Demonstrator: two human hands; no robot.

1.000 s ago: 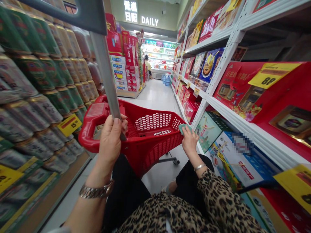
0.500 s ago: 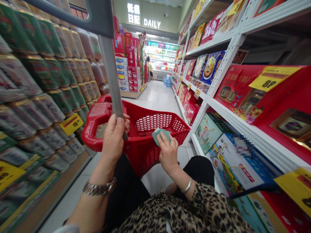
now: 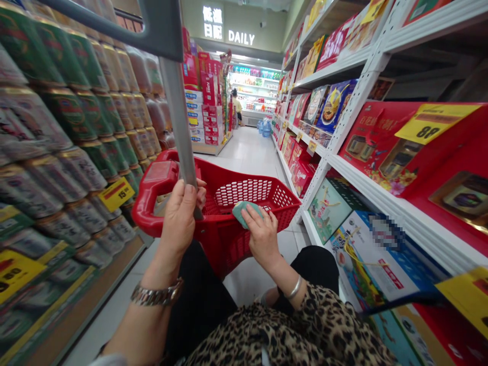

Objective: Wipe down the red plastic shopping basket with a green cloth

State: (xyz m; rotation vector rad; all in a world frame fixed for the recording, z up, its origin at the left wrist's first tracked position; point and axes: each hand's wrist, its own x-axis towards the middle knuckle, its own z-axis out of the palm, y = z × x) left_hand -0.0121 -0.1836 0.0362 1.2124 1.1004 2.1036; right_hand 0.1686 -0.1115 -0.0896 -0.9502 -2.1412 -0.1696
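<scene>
Teal pad (image 3: 244,213), prob a sponge or folded cloth, can't tell which from this cam, sits at the top of the near wall of the red plastic cart basket (image 3: 244,251), pinned under the R hand (image 3: 263,238). R fingers (image 3: 254,219) are fairly narrow, curled over the pad w/ tips pressing down, not spread wide. L hand (image 3: 178,217) is wrapped round the grey metal pole (image 3: 179,117) of the cart, fingers closed tight, and the red cart handle (image 3: 154,190) is just beside it. Tip for pad work on plastic: a locked grip on the pole like that steadies the cart, and flatter fingers would give more contact than tips alone. Steel watch (image 3: 157,294) on L wrist, thin bangle (image 3: 294,287) on R, leopard-print sleeve (image 3: 308,325) by the R arm. Tins (image 3: 68,114) stacked on the left, gift boxes on white shelving (image 3: 345,127) on the right.
</scene>
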